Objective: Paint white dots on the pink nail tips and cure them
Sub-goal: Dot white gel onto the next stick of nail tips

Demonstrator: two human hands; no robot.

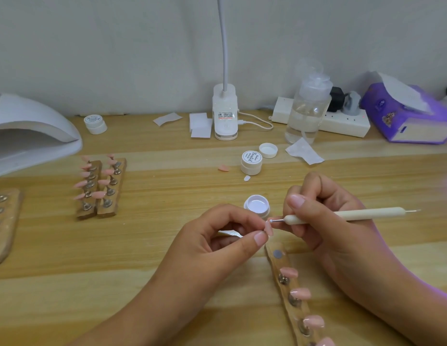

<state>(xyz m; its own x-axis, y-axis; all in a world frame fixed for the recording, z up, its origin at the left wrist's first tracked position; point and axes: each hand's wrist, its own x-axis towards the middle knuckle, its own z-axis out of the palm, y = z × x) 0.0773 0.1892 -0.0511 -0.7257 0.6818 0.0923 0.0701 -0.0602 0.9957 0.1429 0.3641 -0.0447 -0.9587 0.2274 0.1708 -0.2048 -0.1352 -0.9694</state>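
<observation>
1. Our left hand (217, 236), low in the middle of the head view, pinches one glossy pink almond-shaped nail tip (268, 228) between thumb and forefinger, just above the top end of a long wooden holder strip (277, 264).
2. Our right hand (324, 221) grips a cream double-ended dotting tool (354, 214) like a pen. Its metal ball point carries a bead of white and touches or nearly touches the upper edge of that tip.
3. Just behind both hands stands a small open white jar of white gel (257, 206).
4. On the strip, the top round magnet (277, 253) is bare. The pink tips lower down (302, 293) show no white dots that we can make out, so we judge the dotting barely begun.
5. Left of centre, two more wooden holders of pink tips (102, 188) stand near the white dome curing lamp (30, 131) at the upper left. Curing seems wholly ahead of us.
</observation>
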